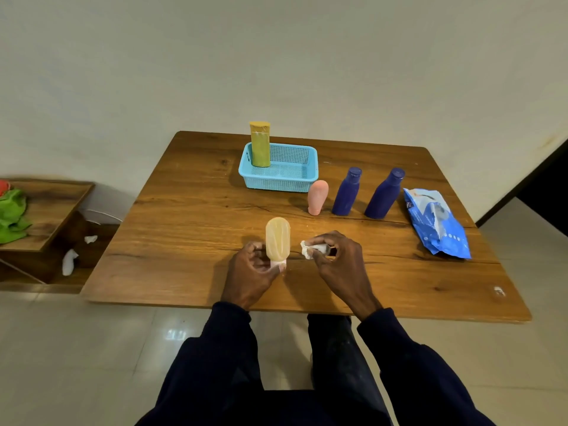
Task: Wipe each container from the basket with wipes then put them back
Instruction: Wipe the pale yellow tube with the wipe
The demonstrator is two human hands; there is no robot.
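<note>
A pale orange translucent bottle (277, 238) stands cap-down near the table's front edge, and my left hand (255, 273) grips it at its whitish cap. Just to its right, my right hand (338, 259) pinches a crumpled white wipe (312, 249), a small gap away from the bottle. A light blue basket (281, 179) sits at the back of the table with a yellow tube (260, 144) upright in its left corner. In front of the basket stand a pink bottle (317, 197) and two dark blue bottles (347, 192) (384, 194).
A blue wipes pack (436, 224) lies at the table's right side. The wooden table (190, 210) stands against a pale wall. Left of it is a low wooden shelf (46, 210) with a green cloth (12, 215); used white wipes (70, 261) lie below.
</note>
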